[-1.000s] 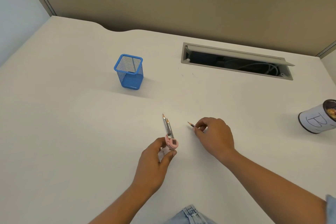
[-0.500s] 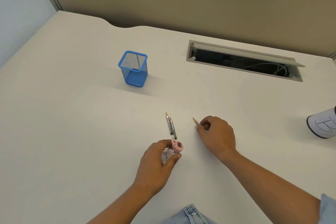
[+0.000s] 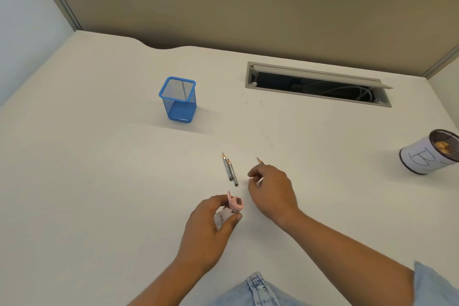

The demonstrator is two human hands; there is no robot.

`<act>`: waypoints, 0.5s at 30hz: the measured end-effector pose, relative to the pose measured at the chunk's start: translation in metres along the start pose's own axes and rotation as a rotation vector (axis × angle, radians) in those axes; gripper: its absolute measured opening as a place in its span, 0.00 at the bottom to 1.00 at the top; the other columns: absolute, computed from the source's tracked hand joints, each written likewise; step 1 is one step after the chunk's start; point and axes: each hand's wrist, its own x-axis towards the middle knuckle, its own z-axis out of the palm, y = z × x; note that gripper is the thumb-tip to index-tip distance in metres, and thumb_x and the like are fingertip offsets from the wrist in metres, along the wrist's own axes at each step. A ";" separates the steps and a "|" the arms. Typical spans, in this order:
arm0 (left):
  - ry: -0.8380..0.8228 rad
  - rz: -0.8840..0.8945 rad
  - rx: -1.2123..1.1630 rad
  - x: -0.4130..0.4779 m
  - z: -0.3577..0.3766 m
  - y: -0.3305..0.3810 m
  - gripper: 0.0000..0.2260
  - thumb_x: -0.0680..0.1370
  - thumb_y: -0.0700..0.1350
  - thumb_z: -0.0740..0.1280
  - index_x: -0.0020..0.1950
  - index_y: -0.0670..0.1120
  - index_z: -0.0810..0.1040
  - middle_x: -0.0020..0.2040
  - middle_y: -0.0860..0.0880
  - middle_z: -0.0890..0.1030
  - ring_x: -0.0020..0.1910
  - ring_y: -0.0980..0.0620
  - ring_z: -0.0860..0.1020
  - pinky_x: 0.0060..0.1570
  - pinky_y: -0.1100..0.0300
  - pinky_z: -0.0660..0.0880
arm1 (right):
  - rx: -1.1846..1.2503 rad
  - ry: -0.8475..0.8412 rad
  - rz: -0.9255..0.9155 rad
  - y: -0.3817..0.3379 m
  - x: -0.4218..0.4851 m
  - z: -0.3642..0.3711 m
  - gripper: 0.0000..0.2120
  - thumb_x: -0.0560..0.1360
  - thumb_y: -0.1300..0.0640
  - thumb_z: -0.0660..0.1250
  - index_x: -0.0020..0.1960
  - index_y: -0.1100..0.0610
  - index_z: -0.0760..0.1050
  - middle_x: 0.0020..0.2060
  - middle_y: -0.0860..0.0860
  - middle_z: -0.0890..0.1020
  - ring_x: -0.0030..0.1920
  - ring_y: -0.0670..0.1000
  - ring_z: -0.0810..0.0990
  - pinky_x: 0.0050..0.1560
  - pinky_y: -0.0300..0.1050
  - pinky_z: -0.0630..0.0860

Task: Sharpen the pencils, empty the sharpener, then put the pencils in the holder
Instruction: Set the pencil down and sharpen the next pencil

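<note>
Between the thumb and fingers of my left hand [image 3: 211, 226] is a small pink pencil sharpener [image 3: 236, 204], its lid hinged up, held just above the white desk [image 3: 99, 169]. Two sharpened grey pencils [image 3: 229, 169] lie side by side just beyond it, tips pointing away. To their right a third pencil [image 3: 260, 161] lies on the desk; only its tip shows past my right hand [image 3: 270, 189]. That hand hovers over the pencil's rear with fingers loosely curled and apart, gripping nothing I can see. The blue mesh holder [image 3: 178, 99] stands empty at the far left.
A cup wrapped in white paper marked "B" [image 3: 427, 156], with shavings inside, stands at the right edge. An open cable slot [image 3: 318, 84] is sunk into the desk at the back right. A beige partition [image 3: 248, 7] closes off the far side.
My left hand has lifted the sharpener back away from the two pencils. My right hand has let go of the third pencil and shifted left; the camera has tilted up.
</note>
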 end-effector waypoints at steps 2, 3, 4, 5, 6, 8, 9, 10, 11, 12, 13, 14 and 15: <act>-0.002 0.024 0.033 -0.010 -0.005 -0.003 0.10 0.76 0.55 0.69 0.55 0.67 0.73 0.55 0.66 0.76 0.54 0.71 0.72 0.50 0.73 0.67 | -0.002 -0.034 -0.003 -0.004 -0.001 0.006 0.09 0.74 0.57 0.66 0.53 0.52 0.80 0.44 0.45 0.82 0.47 0.49 0.81 0.47 0.44 0.77; -0.004 0.029 0.047 -0.014 -0.008 -0.005 0.11 0.76 0.55 0.69 0.54 0.69 0.72 0.54 0.68 0.76 0.54 0.73 0.71 0.48 0.74 0.66 | -0.004 -0.046 -0.003 -0.006 0.000 0.009 0.10 0.74 0.56 0.67 0.55 0.52 0.79 0.45 0.46 0.82 0.49 0.49 0.81 0.49 0.45 0.78; 0.000 0.030 0.051 -0.017 -0.011 -0.007 0.11 0.76 0.55 0.69 0.52 0.70 0.71 0.54 0.68 0.76 0.54 0.75 0.70 0.47 0.74 0.66 | -0.007 -0.053 0.000 -0.007 0.000 0.012 0.12 0.73 0.54 0.68 0.57 0.52 0.78 0.46 0.46 0.83 0.50 0.50 0.81 0.50 0.45 0.78; 0.006 0.029 0.051 -0.021 -0.013 -0.008 0.11 0.76 0.55 0.69 0.52 0.70 0.71 0.54 0.68 0.76 0.55 0.75 0.70 0.46 0.73 0.67 | -0.014 -0.056 0.001 -0.007 0.002 0.014 0.14 0.73 0.52 0.69 0.58 0.52 0.77 0.46 0.47 0.83 0.51 0.50 0.80 0.50 0.46 0.78; 0.011 0.025 0.051 -0.024 -0.015 -0.009 0.11 0.76 0.55 0.69 0.53 0.69 0.72 0.54 0.68 0.77 0.55 0.75 0.69 0.46 0.71 0.68 | -0.023 -0.056 0.001 -0.008 0.003 0.017 0.16 0.72 0.51 0.70 0.59 0.52 0.76 0.47 0.47 0.83 0.51 0.50 0.80 0.50 0.46 0.78; 0.018 0.013 0.052 -0.029 -0.018 -0.011 0.11 0.76 0.55 0.69 0.55 0.67 0.73 0.54 0.67 0.77 0.55 0.75 0.70 0.47 0.68 0.68 | -0.049 -0.049 -0.001 -0.008 0.006 0.020 0.19 0.72 0.48 0.71 0.60 0.53 0.75 0.49 0.48 0.82 0.52 0.51 0.79 0.49 0.46 0.77; 0.024 0.011 0.053 -0.031 -0.019 -0.012 0.11 0.76 0.55 0.69 0.55 0.66 0.74 0.55 0.67 0.77 0.55 0.74 0.70 0.47 0.67 0.69 | -0.068 -0.045 -0.006 -0.008 0.007 0.021 0.20 0.72 0.48 0.71 0.61 0.53 0.75 0.50 0.48 0.82 0.52 0.51 0.80 0.48 0.46 0.77; 0.029 0.011 0.055 -0.033 -0.021 -0.013 0.11 0.75 0.55 0.70 0.56 0.66 0.74 0.54 0.67 0.77 0.56 0.74 0.70 0.47 0.66 0.70 | -0.088 -0.042 -0.012 -0.008 0.009 0.022 0.20 0.72 0.47 0.71 0.61 0.53 0.75 0.50 0.49 0.82 0.52 0.52 0.80 0.48 0.45 0.76; 0.034 0.011 0.061 -0.035 -0.022 -0.014 0.11 0.75 0.55 0.70 0.55 0.67 0.74 0.54 0.67 0.77 0.56 0.74 0.70 0.46 0.66 0.70 | -0.102 -0.040 -0.015 -0.009 0.010 0.023 0.20 0.72 0.47 0.70 0.61 0.53 0.75 0.51 0.49 0.82 0.53 0.52 0.80 0.48 0.45 0.76; 0.037 0.011 0.067 -0.037 -0.024 -0.014 0.11 0.75 0.55 0.70 0.54 0.67 0.73 0.54 0.68 0.77 0.56 0.75 0.69 0.45 0.66 0.70 | -0.111 -0.038 -0.018 -0.009 0.010 0.023 0.20 0.72 0.47 0.70 0.61 0.54 0.74 0.51 0.50 0.82 0.53 0.53 0.79 0.48 0.45 0.75; 0.038 0.012 0.068 -0.038 -0.024 -0.015 0.11 0.75 0.55 0.70 0.53 0.68 0.73 0.53 0.68 0.77 0.56 0.75 0.69 0.45 0.66 0.70 | -0.116 -0.037 -0.019 -0.009 0.011 0.024 0.20 0.72 0.47 0.70 0.61 0.54 0.74 0.51 0.50 0.82 0.53 0.53 0.79 0.49 0.46 0.75; 0.039 0.011 0.065 -0.039 -0.025 -0.015 0.11 0.75 0.54 0.70 0.53 0.68 0.73 0.53 0.69 0.77 0.56 0.75 0.69 0.45 0.67 0.70 | -0.121 -0.037 -0.021 -0.010 0.012 0.024 0.20 0.72 0.48 0.70 0.61 0.54 0.74 0.51 0.50 0.82 0.54 0.53 0.79 0.49 0.46 0.76; 0.039 0.008 0.061 -0.041 -0.026 -0.016 0.11 0.75 0.54 0.70 0.53 0.68 0.74 0.53 0.69 0.77 0.56 0.75 0.69 0.46 0.68 0.69 | -0.122 -0.039 -0.016 -0.011 0.012 0.023 0.19 0.73 0.50 0.70 0.61 0.54 0.74 0.50 0.50 0.82 0.53 0.54 0.79 0.49 0.46 0.76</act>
